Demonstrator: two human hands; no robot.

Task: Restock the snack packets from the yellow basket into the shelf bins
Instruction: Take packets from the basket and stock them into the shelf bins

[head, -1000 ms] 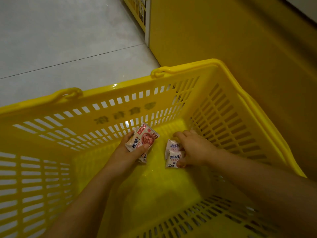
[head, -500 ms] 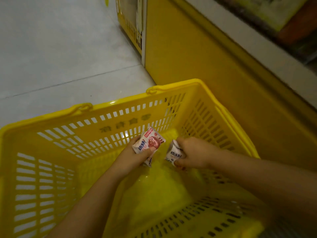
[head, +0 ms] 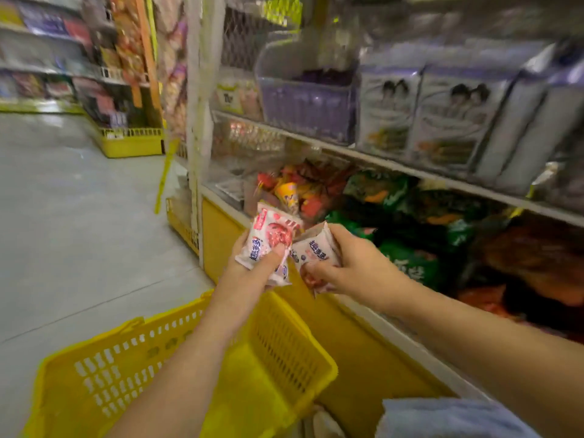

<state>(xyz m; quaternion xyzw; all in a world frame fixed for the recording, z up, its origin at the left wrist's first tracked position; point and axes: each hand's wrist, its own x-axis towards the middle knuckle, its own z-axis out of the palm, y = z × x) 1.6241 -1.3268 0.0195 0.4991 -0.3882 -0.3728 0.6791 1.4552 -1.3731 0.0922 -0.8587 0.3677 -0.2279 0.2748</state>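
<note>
Both packets are now lifted out of the yellow basket [head: 284,349] toward the shelf [head: 410,165]; one snack packet [head: 270,245] is pinched by the left hand [head: 252,273], another packet [head: 313,251] by the right hand [head: 357,267].

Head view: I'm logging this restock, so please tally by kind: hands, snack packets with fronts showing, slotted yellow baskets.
Hands: 2, left hand, right hand
Snack packets, fronts showing: 2, left packet, right packet; any hidden behind, cannot tell
Yellow basket: 1
Total: 5
</note>
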